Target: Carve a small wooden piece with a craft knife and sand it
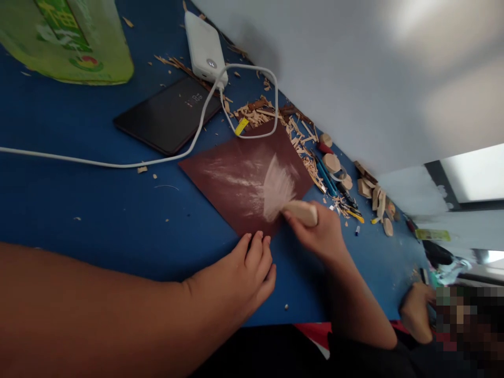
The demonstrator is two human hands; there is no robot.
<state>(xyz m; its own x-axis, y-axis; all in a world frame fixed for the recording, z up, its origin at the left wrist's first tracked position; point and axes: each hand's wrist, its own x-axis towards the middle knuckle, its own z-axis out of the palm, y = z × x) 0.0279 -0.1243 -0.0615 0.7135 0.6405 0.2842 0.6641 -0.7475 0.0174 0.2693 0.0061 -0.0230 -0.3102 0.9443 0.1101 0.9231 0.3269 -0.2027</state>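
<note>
The person at the blue bench (98, 210) has the right hand (321, 233) closed in a grip on a pale wooden piece (302, 212), its left end down on the near right part of a dark reddish-brown sheet of sandpaper (232, 170). Pale dust (277, 186) lies thick beside that end, with fainter streaks running off to the left across the sheet. The left hand (244, 270) is empty and its grip is open, palm down, the fingertips resting at the sandpaper's near corner. At the far left of the sheet a dark phone (167, 115) lies flat, and a white power bank (205, 47) sits by its far right end. From the power bank a white cable (157, 164) loops over the far corner of the sandpaper, a yellow tag (241, 126) on it, then crosses the phone's right part and runs off left. A green and yellow bag (74, 44) stands or lies at the far left; I can't tell which. Wood shavings (260, 113) are heaped along the sheet's far right edge, against the pale wall (334, 68). Farther right come round wooden pieces (332, 163), blue pens (326, 173) and a cluster of small wooden blocks (368, 189). At the right edge of the view another person's arm (417, 312) rests by the bench, blurred.
</note>
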